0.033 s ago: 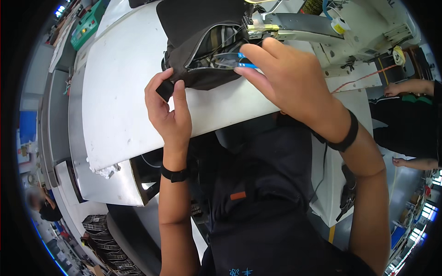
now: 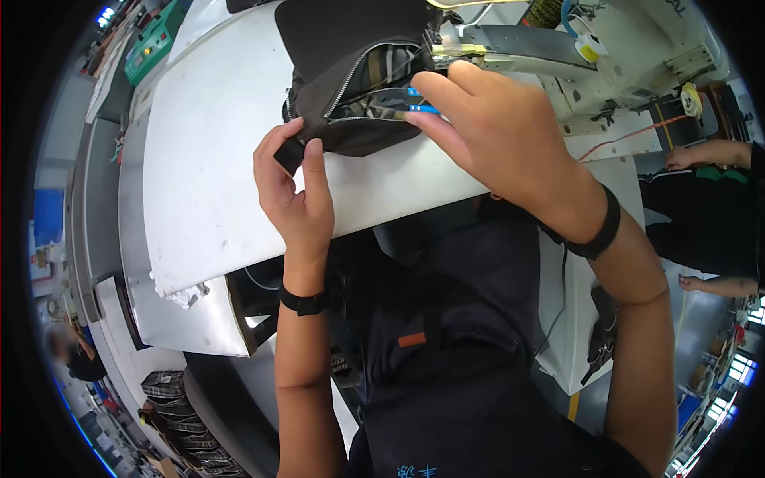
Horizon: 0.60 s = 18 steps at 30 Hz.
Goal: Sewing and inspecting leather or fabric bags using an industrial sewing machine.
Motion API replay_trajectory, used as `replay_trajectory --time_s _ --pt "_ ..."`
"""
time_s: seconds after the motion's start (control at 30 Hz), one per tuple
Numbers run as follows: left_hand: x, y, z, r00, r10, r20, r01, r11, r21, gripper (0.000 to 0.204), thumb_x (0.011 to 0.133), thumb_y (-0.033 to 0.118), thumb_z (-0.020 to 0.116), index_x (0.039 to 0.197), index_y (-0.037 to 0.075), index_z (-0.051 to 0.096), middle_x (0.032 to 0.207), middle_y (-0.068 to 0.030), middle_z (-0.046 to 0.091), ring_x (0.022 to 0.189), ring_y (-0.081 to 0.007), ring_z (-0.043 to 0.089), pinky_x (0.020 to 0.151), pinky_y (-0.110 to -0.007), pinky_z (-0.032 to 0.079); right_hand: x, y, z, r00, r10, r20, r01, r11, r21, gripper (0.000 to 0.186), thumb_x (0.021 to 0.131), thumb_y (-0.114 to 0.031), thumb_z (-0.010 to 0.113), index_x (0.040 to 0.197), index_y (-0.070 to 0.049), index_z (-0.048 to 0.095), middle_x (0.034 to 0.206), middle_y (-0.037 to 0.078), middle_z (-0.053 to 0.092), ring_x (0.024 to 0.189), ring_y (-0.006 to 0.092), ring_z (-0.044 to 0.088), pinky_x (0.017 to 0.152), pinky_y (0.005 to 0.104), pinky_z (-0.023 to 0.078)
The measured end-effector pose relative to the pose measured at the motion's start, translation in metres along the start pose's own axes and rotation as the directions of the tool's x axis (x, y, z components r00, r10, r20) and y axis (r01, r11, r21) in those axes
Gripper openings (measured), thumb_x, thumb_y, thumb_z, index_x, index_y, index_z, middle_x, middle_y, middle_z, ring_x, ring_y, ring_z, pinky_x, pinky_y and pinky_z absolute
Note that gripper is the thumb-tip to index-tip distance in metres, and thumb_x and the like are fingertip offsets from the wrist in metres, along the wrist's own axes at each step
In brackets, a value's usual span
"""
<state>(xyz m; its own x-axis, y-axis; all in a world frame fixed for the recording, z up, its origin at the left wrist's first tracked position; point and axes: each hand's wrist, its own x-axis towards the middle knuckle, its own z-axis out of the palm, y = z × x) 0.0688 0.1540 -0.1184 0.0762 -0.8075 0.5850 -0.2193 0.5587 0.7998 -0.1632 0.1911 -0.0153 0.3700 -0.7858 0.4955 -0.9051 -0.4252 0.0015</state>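
A dark bag (image 2: 362,139) lies on the white table with its zipped opening apart, showing a striped lining (image 2: 386,67). My left hand (image 2: 296,183) is closed on the bag's near left corner, thumb and fingers pinching beside a small black piece (image 2: 288,156). My right hand (image 2: 498,127) grips blue-handled thread snips (image 2: 422,108) between thumb and fingers. Their blades point left, over the opening close to the near zip edge. Whether the blade tips touch the lining or a thread is too small to tell. A black flap (image 2: 351,32) extends from the bag's far side.
A sewing machine (image 2: 637,64) stands at the right, its metal arm (image 2: 526,46) reaching beside the bag. The white tabletop (image 2: 207,167) spreads left. A person in dark clothes (image 2: 701,207) is at the far right. Striped pieces (image 2: 179,406) are stacked lower left.
The bag and my left hand have shifted very slightly to the right. The snips in my right hand have moved a little left.
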Motion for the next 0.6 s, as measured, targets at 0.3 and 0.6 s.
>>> replay_trajectory --time_s 0.3,0.6 --pt "0.001 0.001 -0.003 0.995 0.1 0.003 -0.1 0.993 0.056 0.028 0.092 0.004 0.07 0.12 0.004 0.064 0.118 -0.0099 0.063 0.088 -0.012 0.055 0.067 -0.024 0.042 0.035 -0.011 0.02 0.987 -0.126 0.102 0.126 0.992 0.006 0.015 0.082 -0.017 0.072 0.08 -0.009 0.06 0.07 0.007 0.06 0.061 0.0249 0.066 0.055 0.0341 0.051" --pt "-0.004 0.001 -0.008 0.999 -0.047 -0.002 0.047 0.998 -0.033 0.029 0.103 0.008 0.055 0.129 -0.005 0.055 0.119 -0.0123 0.063 0.098 -0.0143 0.065 0.085 -0.029 0.057 -0.033 0.005 -0.007 0.996 0.078 0.039 -0.084 0.982 0.171 0.017 0.089 -0.021 0.073 0.098 -0.006 0.069 0.081 0.009 0.067 0.067 0.0287 0.066 0.06 0.0358 0.051"
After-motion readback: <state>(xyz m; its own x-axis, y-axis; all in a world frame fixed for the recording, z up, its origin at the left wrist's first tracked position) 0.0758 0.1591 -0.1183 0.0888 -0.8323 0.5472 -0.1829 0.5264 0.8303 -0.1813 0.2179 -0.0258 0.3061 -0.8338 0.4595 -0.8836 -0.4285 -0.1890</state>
